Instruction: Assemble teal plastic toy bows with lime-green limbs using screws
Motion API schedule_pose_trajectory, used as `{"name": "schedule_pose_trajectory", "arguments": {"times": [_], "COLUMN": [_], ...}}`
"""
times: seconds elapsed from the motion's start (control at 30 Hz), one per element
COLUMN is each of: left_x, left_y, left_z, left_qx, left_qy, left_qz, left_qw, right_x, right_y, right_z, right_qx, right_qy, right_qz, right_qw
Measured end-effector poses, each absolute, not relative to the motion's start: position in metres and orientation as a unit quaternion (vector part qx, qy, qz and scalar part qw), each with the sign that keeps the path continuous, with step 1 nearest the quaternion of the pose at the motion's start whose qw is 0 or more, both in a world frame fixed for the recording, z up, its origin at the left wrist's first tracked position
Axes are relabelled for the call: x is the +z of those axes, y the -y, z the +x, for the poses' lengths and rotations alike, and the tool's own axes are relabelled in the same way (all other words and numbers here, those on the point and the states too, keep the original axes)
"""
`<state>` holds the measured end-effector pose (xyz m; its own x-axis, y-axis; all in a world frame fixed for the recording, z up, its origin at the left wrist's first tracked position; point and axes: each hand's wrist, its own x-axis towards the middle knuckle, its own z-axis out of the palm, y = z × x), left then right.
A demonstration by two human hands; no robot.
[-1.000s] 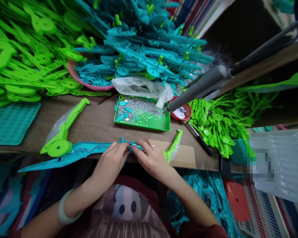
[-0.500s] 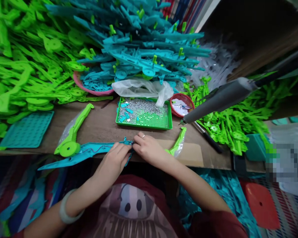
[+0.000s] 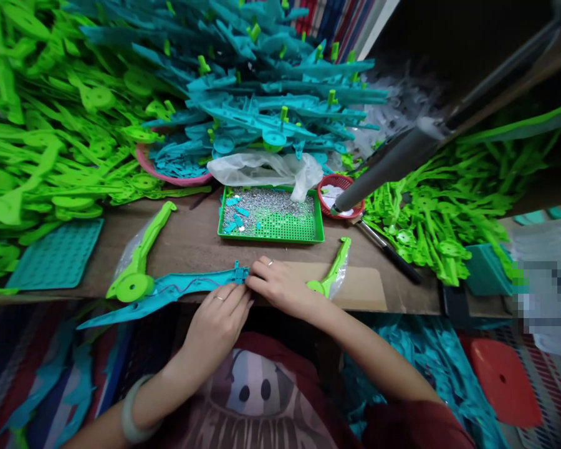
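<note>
A long blue plastic shell (image 3: 182, 284) lies along the table's front edge, with a thin dark wire running inside it. Both hands are at its right end. My left hand (image 3: 222, 315) has its fingers bent together on the lower edge; the fingertips are partly hidden. My right hand (image 3: 280, 284) is closed over the end of the shell, covering whatever lies between its fingers. A lime-green arm with a round hub (image 3: 134, 287) and a clear film-like piece joins the shell's left part. Another lime-green arm (image 3: 339, 262) shows right of my right hand.
Ahead is a green tray (image 3: 273, 240) of small screws and blue pieces. A hanging power screwdriver (image 3: 388, 165) slants above a red basket (image 3: 321, 199). Piles of lime-green parts (image 3: 32, 143) and blue shells (image 3: 252, 81) rise behind. Cardboard (image 3: 362, 290) lies at the right.
My left hand has shifted slightly down and toward me. The blue piece hanging below the fingers is no longer visible. The hanging screwdriver's tip has swung up and away, over the red basket.
</note>
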<state>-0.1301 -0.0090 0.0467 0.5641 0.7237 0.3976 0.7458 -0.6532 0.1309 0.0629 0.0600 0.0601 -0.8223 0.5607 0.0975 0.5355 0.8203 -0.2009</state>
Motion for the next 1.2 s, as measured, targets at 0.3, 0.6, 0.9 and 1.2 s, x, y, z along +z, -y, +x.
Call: {"name": "schedule_pose_trajectory", "arguments": {"times": [0.3, 0.6, 0.9, 1.2], "left_x": [0.044, 0.059, 0.047, 0.052], "left_y": [0.000, -0.041, -0.053, -0.054], "left_z": [-0.140, -0.141, -0.147, -0.147], "left_qx": [-0.217, -0.158, -0.165, -0.147], "left_qy": [0.380, 0.287, 0.216, 0.200], "left_qz": [-0.899, -0.941, -0.959, -0.965], "left_qw": [0.025, -0.089, -0.085, -0.086], "right_x": [0.076, 0.059, 0.056, 0.074], "right_y": [-0.057, -0.022, 0.004, -0.012], "right_z": [0.069, 0.081, 0.078, 0.082], "right_qx": [0.086, 0.117, 0.070, 0.009], "right_qy": [0.958, 0.844, 0.853, 0.910], "right_qz": [-0.271, -0.488, -0.488, -0.414], "right_qw": [0.027, 0.190, 0.171, 0.035]}}
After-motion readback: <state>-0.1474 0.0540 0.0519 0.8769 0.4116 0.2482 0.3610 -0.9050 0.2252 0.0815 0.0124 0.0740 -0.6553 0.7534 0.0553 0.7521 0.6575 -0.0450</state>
